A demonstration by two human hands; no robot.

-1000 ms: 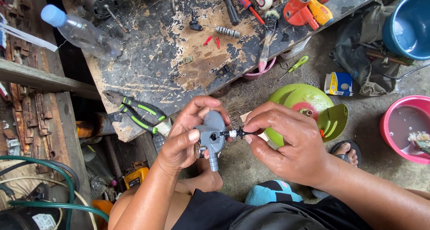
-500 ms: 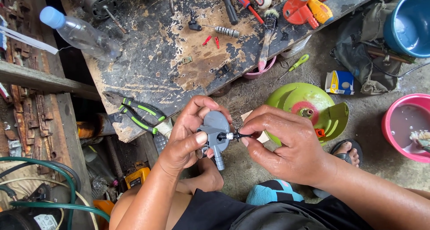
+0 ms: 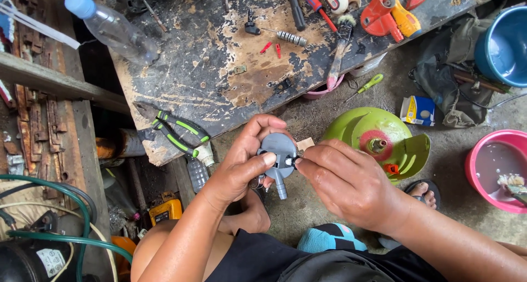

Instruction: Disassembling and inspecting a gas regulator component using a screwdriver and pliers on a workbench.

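A person looks down at their own two hands, working just below the front edge of a scorched, stained wooden tabletop [image 3: 219, 68]. The left hand [image 3: 241, 164] is closed around a small grey round valve part [image 3: 278, 153], thumb pressed on its face, with a short grey stem pointing down from it. The right hand [image 3: 346, 183] meets the part from the right, fingertips pinched narrow on a small metal fitting at its side; what sits between those fingertips is too small to make out.

Just left of the part, green-handled pliers [image 3: 175, 131] lie at the tabletop's near edge. Farther up from the part, on the tabletop, lie a clear plastic bottle with a blue cap [image 3: 110, 29], a worn brush [image 3: 340, 49], screwdrivers [image 3: 313, 2] and an orange tool [image 3: 390, 16]. To the right of the part, on the floor, stands a green gas cylinder [image 3: 379, 142] seen from above. Beyond the cylinder are a pink basin [image 3: 494, 172] and a blue bucket [image 3: 502, 46].
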